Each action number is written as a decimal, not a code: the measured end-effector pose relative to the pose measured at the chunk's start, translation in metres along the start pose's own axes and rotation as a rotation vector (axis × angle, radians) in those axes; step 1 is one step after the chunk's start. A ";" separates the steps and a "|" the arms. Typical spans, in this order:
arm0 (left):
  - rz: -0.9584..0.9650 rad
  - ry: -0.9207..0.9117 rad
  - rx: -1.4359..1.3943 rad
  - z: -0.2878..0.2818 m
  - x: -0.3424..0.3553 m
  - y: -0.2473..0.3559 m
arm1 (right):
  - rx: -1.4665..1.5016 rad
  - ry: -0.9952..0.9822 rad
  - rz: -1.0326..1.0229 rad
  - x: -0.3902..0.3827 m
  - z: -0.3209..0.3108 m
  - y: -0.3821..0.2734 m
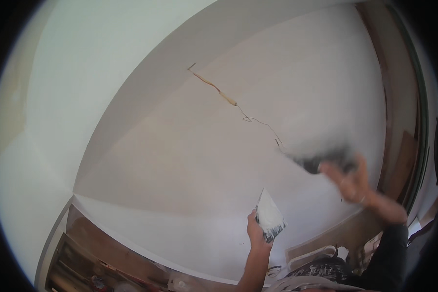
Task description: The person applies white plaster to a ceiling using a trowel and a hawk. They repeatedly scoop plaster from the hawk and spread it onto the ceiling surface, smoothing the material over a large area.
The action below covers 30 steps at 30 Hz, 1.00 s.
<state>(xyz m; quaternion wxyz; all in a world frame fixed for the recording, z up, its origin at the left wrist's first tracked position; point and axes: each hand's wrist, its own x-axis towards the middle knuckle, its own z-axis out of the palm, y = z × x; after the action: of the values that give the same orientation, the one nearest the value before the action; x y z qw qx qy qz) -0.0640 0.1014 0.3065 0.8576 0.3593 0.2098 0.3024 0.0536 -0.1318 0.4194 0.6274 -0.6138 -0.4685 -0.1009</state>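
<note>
The broad, pale plastered ceiling (190,160) fills nearly everything above me, meeting a white wall (82,53) at a curved edge on my left. Across the ceiling runs a thin, dark crack (258,121), with a short yellowish, raw-looking strip (214,87) at its upper end. Along the right rim stands a dark brown wooden frame (399,97).

My right hand (350,182) is raised close to the ceiling near the lower end of the crack, blurred, my fingers wrapped round the dark handle of a wide plastering blade (316,155), whose smeared grey edge lies against the surface, as far as the blur lets me tell.

My left hand (254,233) is lower, beneath the ceiling, closed on a flat metal filling knife (270,216) loaded with white plaster, its blade tilted up and to the right.
</note>
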 end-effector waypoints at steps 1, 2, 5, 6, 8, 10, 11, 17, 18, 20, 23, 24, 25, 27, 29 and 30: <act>-0.055 -0.021 -0.047 0.013 0.003 -0.001 | -0.212 -0.106 -0.256 -0.016 0.010 0.018; -0.055 -0.066 0.023 0.017 0.009 -0.005 | -0.086 -0.153 -0.558 -0.027 0.018 0.037; -0.051 -0.071 0.154 0.020 0.018 -0.009 | -0.453 -0.244 -0.492 -0.050 0.055 0.036; -0.057 -0.027 0.147 0.025 0.016 -0.009 | -0.534 -0.263 -0.399 -0.047 0.057 0.050; -0.016 0.016 0.163 0.033 0.001 -0.005 | -0.692 -0.292 -0.210 -0.041 0.049 0.098; 0.080 -0.009 0.197 0.032 -0.009 0.005 | -0.501 -0.108 -0.193 -0.036 0.030 0.135; 0.082 0.012 0.167 0.027 -0.006 0.010 | -0.428 0.005 0.005 -0.020 0.020 0.130; 0.104 0.213 0.091 -0.038 0.010 0.020 | 0.760 0.288 0.014 0.182 0.007 0.135; 0.089 0.214 0.068 -0.047 0.009 0.020 | 0.895 0.180 -0.084 0.218 0.008 0.166; 0.056 0.219 0.012 -0.067 0.007 0.015 | 0.835 0.095 -0.171 0.299 0.021 0.213; 0.127 0.272 0.005 -0.115 0.003 0.005 | 0.836 0.097 -0.010 0.387 0.064 0.204; 0.156 0.334 0.018 -0.143 0.000 -0.003 | 0.957 0.120 0.043 0.405 0.076 0.203; 0.172 0.450 0.049 -0.134 -0.007 0.002 | 1.068 0.145 0.097 0.422 0.087 0.201; 0.198 0.653 0.089 -0.118 -0.026 0.010 | 1.166 0.189 0.168 0.447 0.099 0.200; 0.214 0.792 0.088 -0.111 -0.036 0.016 | 1.144 0.221 0.201 0.462 0.106 0.202; 0.228 0.810 0.106 -0.115 -0.038 0.016 | 1.145 0.196 0.179 0.468 0.115 0.202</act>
<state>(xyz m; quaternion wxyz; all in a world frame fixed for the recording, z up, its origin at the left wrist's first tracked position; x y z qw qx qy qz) -0.1641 0.1410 0.2482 0.6471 0.2758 0.5041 0.5010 0.3949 0.2228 0.5942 0.9054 -0.2021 -0.3346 0.1655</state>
